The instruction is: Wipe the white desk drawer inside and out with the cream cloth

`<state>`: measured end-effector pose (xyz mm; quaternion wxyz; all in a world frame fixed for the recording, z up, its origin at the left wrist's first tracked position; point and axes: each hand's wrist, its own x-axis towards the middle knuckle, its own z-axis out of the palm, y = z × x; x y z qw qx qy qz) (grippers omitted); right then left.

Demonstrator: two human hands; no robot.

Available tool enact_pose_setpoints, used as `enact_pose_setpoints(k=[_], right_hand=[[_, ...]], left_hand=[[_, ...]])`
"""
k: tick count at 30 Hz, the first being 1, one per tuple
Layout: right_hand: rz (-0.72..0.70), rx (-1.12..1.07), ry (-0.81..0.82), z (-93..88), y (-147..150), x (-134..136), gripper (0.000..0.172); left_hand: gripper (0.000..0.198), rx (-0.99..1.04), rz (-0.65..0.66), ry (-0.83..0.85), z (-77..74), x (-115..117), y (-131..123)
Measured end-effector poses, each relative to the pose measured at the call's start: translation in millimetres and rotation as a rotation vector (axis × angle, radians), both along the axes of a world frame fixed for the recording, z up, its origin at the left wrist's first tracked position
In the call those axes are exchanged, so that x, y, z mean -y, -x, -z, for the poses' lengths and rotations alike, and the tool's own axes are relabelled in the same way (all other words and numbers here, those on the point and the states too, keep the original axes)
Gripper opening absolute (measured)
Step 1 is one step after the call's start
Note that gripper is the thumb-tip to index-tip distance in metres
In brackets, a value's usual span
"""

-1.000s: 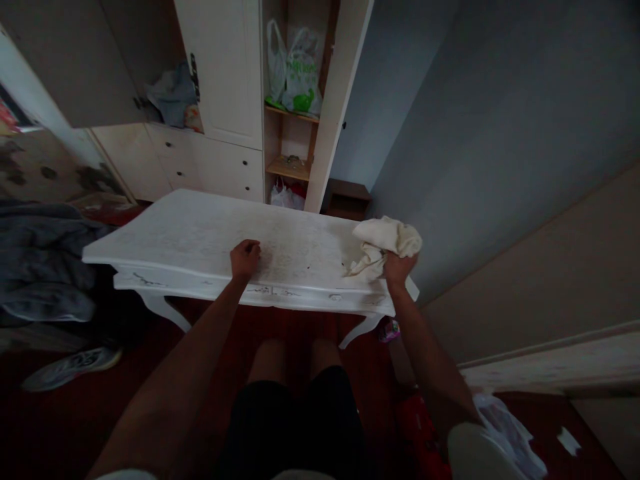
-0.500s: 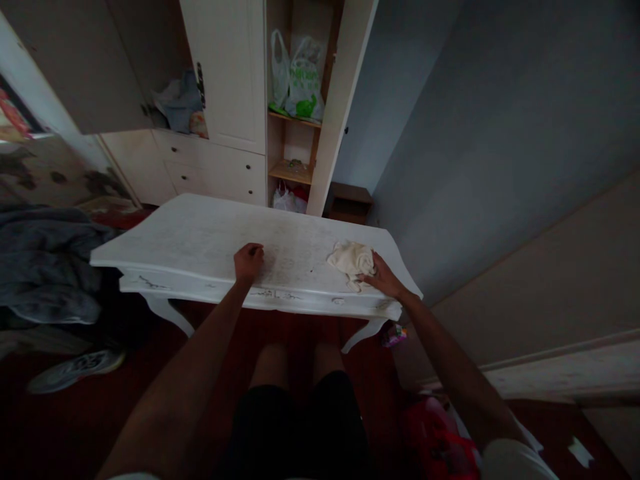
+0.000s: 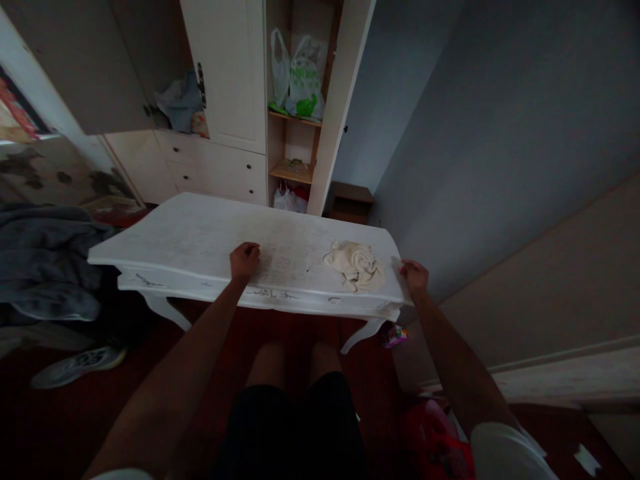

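Note:
A crumpled cream cloth [image 3: 354, 265] lies loose on the right part of the white table [image 3: 200, 227]. To its right, at the table's right edge, is my right hand [image 3: 415, 275], apart from the cloth. Its fingers are drawn together, and whatever may be between them is too small to see. My left hand [image 3: 245, 260] is over the tabletop left of the middle, its fingers curled in; what they hold, if anything, is hidden. Grey-brown smudges mark the tabletop between my left hand and the cloth, with one small dark speck near the cloth.
Behind the table stands a white wardrobe [image 3: 233, 80] with open doors and plastic bags [image 3: 305, 80] on a shelf. A brown box-like cabinet [image 3: 351, 200] is by the grey wall. Dark clothing [image 3: 50, 260] and a shoe [image 3: 80, 367] lie left; a red bag [image 3: 435, 440] is at lower right.
My right hand has let go of the cloth and moved right to the table's edge. The cloth stays behind, spread somewhat wider. My left hand has hardly moved.

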<state>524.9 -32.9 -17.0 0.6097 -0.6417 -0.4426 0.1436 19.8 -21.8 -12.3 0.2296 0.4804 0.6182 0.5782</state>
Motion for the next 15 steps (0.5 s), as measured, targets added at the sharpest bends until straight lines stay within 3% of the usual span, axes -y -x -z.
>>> enact_pose_setpoints(k=[10, 13, 15], right_hand=[[0.079, -0.039, 0.074, 2.5, 2, 12, 0.048], [0.085, -0.057, 0.043, 7.5, -1, 8, 0.040], [0.056, -0.037, -0.013, 11.3, -5, 4, 0.050]], left_hand=[[0.024, -0.120, -0.021, -0.004, -1.1, 1, 0], [0.025, -0.131, -0.042, -0.007, -1.0, 1, -1], [0.026, -0.127, -0.053, -0.002, -1.0, 0, -2]])
